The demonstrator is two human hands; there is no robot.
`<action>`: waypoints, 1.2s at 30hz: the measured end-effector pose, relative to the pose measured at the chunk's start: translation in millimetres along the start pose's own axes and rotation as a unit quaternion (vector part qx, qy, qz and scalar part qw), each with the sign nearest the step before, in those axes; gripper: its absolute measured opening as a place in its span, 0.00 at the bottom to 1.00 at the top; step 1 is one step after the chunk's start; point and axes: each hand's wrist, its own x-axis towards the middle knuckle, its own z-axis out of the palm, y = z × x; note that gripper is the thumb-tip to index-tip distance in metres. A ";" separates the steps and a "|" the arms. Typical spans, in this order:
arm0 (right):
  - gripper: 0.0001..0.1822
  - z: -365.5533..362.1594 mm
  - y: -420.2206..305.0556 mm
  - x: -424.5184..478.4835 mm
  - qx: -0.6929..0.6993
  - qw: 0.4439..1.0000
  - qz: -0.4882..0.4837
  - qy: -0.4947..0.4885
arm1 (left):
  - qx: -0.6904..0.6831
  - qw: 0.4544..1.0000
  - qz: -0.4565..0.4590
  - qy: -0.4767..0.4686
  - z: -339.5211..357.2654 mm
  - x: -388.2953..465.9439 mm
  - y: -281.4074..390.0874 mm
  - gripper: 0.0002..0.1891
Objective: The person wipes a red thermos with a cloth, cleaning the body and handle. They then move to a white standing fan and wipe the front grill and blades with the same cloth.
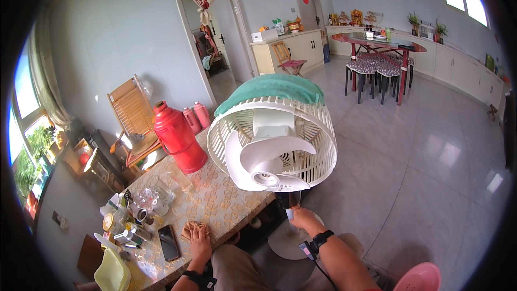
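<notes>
A white pedestal fan without a front grille stands before me, its blades (264, 169) exposed inside the rear grille (323, 145). Over the top of that grille lies a green cloth (278, 87). My right hand (303, 219) is closed around the fan's stand just below the black neck (287, 199). The round white base (288, 246) rests on the floor under it. On the patterned tabletop (226, 206), my left hand (200, 242) holds a bunched brown cloth (194, 229). A smartphone (169, 243) lies just left of that cloth.
A red thermos flask (179, 141) stands on the table's far part. Glassware (151, 194), jars and small bottles crowd its left side, near a pale yellow plastic basket (111, 270). A pink basin (420, 277) is at lower right. Beyond are a wooden chair (135, 113) and stools (361, 66).
</notes>
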 end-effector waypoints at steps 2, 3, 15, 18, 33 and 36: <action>0.39 4.3 1.1 2.3 0.007 1.000 0.003 0.006 | -0.006 1.000 0.018 0.002 4.4 11.6 8.7 0.24; 0.35 4.8 4.7 1.7 0.021 1.000 0.014 0.010 | -0.013 1.000 0.027 -0.002 10.1 18.6 15.6 0.24; 0.29 -10.6 2.4 -4.2 -0.001 1.000 -0.011 -0.028 | -0.102 0.971 0.207 -0.058 87.5 128.5 97.7 0.23; 0.29 -21.4 0.4 -7.7 -0.009 0.999 -0.032 -0.030 | -0.225 0.943 0.207 -0.131 98.5 159.7 135.9 0.23; 0.26 -39.9 -14.8 -7.3 -0.042 0.993 0.025 -0.104 | -0.231 0.940 0.210 -0.138 127.7 199.3 148.7 0.22; 0.26 -35.5 -7.7 -3.4 -0.029 0.997 0.017 -0.070 | -0.189 0.949 0.217 -0.126 130.4 211.5 142.5 0.23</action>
